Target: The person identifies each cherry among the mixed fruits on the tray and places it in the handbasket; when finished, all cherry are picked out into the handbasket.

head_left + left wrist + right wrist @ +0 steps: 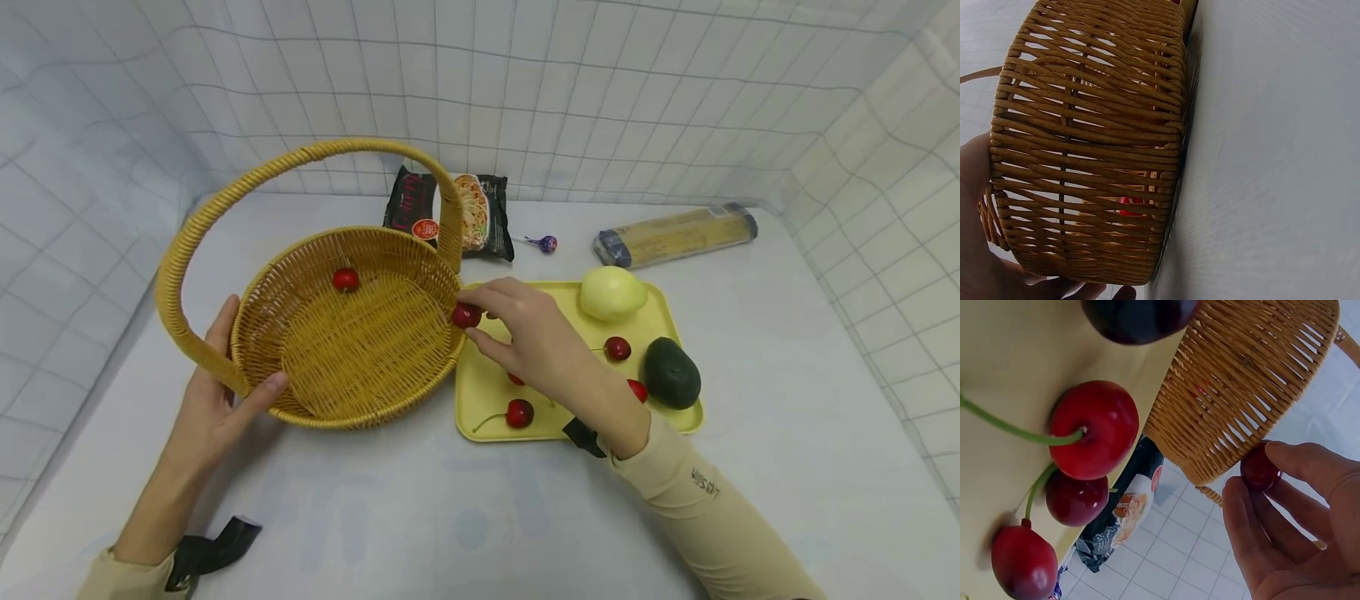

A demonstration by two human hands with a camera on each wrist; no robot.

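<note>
A round wicker basket [375,350] with a tall arched handle stands on the left of the table. My left hand [217,400] grips its left side near the handle's foot, thumb over the rim and fingers along the outer wall [1085,137]. One red cherry [345,280] lies inside at the back. My right hand [536,333] pinches a dark red cherry [1260,467] between thumb and fingers, right by the basket's right rim. Beneath that hand, a yellow tray [480,429] bears several more cherries, among them a stemmed one [519,413] near its front edge.
Also on the tray are a pale yellow-green fruit [612,293] and a dark green avocado-like fruit [671,372]. Behind stand a black noodle packet [487,217], a lollipop [547,243] and a long pack of dry noodles [678,236]. White tiled-pattern walls [525,92] enclose the table.
</note>
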